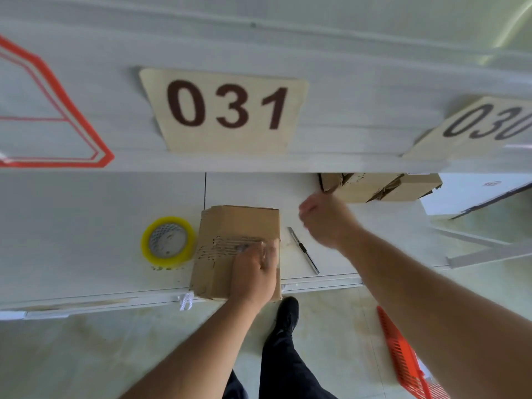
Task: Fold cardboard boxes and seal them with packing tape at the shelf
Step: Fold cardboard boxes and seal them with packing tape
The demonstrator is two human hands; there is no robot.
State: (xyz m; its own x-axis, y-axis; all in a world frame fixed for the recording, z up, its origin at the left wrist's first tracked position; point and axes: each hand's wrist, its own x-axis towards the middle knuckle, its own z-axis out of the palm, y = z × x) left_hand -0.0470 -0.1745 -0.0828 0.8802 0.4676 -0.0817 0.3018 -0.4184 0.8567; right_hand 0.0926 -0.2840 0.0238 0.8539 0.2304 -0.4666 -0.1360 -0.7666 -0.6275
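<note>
The cardboard box lies on the shelf near centre, the left hand resting on its 5 o'clock corner; whether the fingers grip or merely press, I cannot tell. The right hand, blurred, reaches toward 1 o'clock, its grip unreadable. The box looks light, stiff and already torn, best taken by opposite edges; the tape roll sits at its 9 o'clock.

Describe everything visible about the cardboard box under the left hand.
The cardboard box is plain brown corrugated board, lying flat on the white shelf beneath the 031 sign. Its top skin is torn near the middle, baring the ribbed fluting. The left hand rests on its near right part. Its near edge reaches the shelf's front lip.
</note>
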